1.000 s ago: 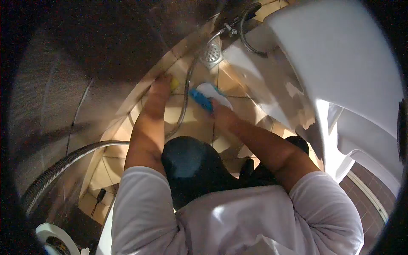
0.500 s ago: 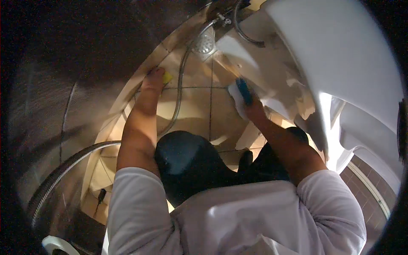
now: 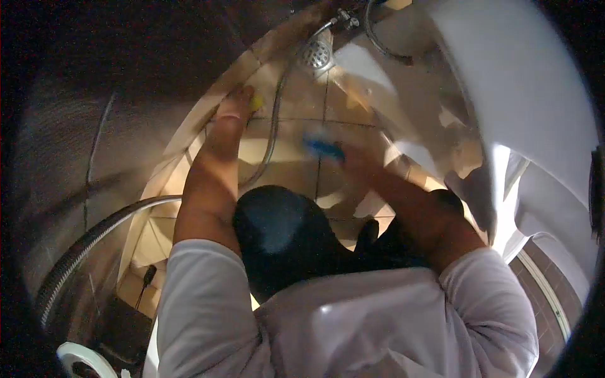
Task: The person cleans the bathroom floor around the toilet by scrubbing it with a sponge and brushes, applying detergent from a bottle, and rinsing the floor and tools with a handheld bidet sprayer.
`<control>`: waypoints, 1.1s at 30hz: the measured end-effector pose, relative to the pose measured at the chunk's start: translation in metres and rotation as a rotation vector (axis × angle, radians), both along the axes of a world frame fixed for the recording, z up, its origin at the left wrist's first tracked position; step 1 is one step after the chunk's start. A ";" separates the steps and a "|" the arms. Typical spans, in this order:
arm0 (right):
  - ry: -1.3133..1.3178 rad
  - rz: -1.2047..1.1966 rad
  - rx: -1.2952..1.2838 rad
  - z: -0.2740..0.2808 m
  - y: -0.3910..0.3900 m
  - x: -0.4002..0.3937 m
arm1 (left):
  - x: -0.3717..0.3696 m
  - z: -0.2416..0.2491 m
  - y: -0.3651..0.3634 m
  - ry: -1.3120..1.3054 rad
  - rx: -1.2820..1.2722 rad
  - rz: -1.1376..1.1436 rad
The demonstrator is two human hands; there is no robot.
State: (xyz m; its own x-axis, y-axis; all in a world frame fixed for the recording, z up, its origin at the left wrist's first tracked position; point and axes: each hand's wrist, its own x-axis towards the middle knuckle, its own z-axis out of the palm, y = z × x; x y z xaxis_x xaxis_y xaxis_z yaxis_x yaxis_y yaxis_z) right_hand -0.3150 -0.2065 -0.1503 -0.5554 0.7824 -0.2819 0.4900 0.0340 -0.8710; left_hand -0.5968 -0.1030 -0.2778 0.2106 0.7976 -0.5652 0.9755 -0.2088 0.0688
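My left hand (image 3: pixel 237 106) reaches down to the tiled floor by the wall, its fingers closed around a yellow sponge (image 3: pixel 256 103) that pokes out at their right side. Over the middle of the floor, my right hand (image 3: pixel 358 165) grips a blue scrub brush (image 3: pixel 323 147). Both the brush and this hand are smeared by motion, and the brush's underside is hidden. A grey metal shower hose (image 3: pixel 275 123) runs along the floor between the two hands.
A round metal drain cover (image 3: pixel 316 55) sits ahead, near a small valve (image 3: pixel 345 20). White sanitary ware (image 3: pixel 523 75) stands close on the right, and a dark tiled wall (image 3: pixel 145 107) rises on the left. My bent knee (image 3: pixel 277 220) is just below the hose.
My right hand has swept the blue brush leftward, away from the white fixture's base toward the middle of the floor. My left hand stays by the wall with the sponge. The view has shifted slightly.
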 end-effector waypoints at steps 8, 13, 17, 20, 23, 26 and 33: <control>-0.557 -0.389 0.084 -0.080 0.094 -0.034 | -0.001 0.012 0.001 -0.075 0.023 -0.086; -0.636 -0.129 0.541 -0.115 0.065 -0.028 | -0.017 -0.061 -0.006 0.046 0.292 -0.177; -0.678 -0.538 -0.012 -0.076 0.147 -0.031 | 0.016 0.051 -0.002 -0.075 -0.085 0.156; -0.483 -0.535 0.012 -0.082 0.124 -0.035 | -0.003 -0.040 -0.001 0.160 0.136 -0.497; -0.218 -0.444 0.304 -0.075 0.106 -0.027 | -0.004 -0.099 -0.008 0.113 0.310 -0.278; -0.338 -0.474 0.142 -0.079 0.134 -0.022 | 0.007 -0.062 -0.009 0.394 0.346 -0.386; -0.456 -0.360 0.326 -0.142 0.106 -0.021 | 0.008 -0.048 -0.002 0.341 0.163 -0.335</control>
State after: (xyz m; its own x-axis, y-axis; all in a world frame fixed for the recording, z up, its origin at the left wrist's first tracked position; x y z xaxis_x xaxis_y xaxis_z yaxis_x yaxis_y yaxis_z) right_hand -0.3365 -0.1004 -0.2924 -0.1246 0.9816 -0.1445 0.8369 0.0257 -0.5467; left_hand -0.5884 -0.1046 -0.3254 0.2949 0.8014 -0.5204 0.8143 -0.4957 -0.3019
